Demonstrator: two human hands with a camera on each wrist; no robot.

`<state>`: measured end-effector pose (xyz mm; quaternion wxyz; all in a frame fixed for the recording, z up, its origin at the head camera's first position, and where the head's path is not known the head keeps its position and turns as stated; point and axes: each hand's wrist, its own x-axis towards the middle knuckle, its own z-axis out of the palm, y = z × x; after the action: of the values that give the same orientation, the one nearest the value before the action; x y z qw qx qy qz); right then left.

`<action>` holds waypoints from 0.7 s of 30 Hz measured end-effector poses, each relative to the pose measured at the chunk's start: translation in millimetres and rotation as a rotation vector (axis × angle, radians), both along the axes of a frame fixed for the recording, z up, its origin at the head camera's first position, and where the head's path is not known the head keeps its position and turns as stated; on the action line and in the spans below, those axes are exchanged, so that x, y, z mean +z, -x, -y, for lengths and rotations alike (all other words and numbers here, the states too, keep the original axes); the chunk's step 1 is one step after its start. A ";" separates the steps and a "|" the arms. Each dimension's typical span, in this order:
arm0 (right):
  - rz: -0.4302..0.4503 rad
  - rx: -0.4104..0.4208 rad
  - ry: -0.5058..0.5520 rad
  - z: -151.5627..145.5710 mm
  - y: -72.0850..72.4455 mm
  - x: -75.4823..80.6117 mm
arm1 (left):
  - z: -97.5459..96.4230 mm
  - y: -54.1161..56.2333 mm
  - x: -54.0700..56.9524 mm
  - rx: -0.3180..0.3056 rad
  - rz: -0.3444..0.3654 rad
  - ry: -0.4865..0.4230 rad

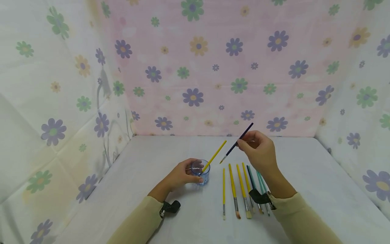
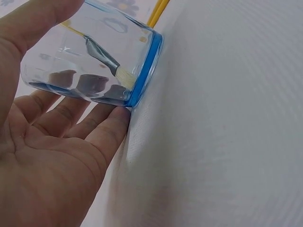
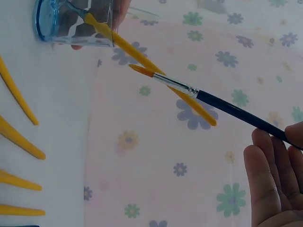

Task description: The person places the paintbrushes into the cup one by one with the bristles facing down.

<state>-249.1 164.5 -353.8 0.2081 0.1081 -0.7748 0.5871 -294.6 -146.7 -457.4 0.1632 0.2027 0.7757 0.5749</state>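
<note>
A clear glass (image 1: 204, 177) with a blue base stands on the white table, and my left hand (image 1: 182, 175) curls round it, thumb on the near side and fingers behind. Inside leans a yellow paintbrush (image 1: 215, 155), its pale bristles (image 2: 125, 76) down at the glass bottom. My right hand (image 1: 259, 149) pinches a dark blue paintbrush (image 1: 240, 138) by its handle, in the air right of the glass. Its orange-brown pointed tip (image 3: 141, 70) angles down toward the glass and, in the right wrist view, overlaps the yellow handle.
Several brushes lie in a row right of the glass, bristles toward me: yellow-handled ones such as a wide flat brush (image 1: 243, 189), then dark and teal-handled brushes (image 1: 261, 184) partly under my right wrist. Flowered cloth (image 1: 195, 78) walls the table's back and sides.
</note>
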 end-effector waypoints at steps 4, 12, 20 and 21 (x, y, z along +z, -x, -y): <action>-0.008 0.018 -0.004 7.7 -0.5 -3.5 | 0.1 -0.4 0.3 0.000 0.002 0.001; -0.009 0.033 0.012 18.3 -0.5 -10.2 | -0.7 -1.6 1.9 0.010 -0.013 0.035; -0.025 0.074 0.015 26.4 -1.5 -14.6 | -0.4 -2.1 2.2 0.012 -0.011 0.030; -0.025 0.077 0.019 27.1 -1.7 -14.7 | -0.4 -2.1 2.3 0.013 -0.010 0.029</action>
<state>-247.4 137.4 -368.5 0.1959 0.1430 -0.7618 0.6007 -292.5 -146.3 -455.1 0.1588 0.1982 0.7860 0.5637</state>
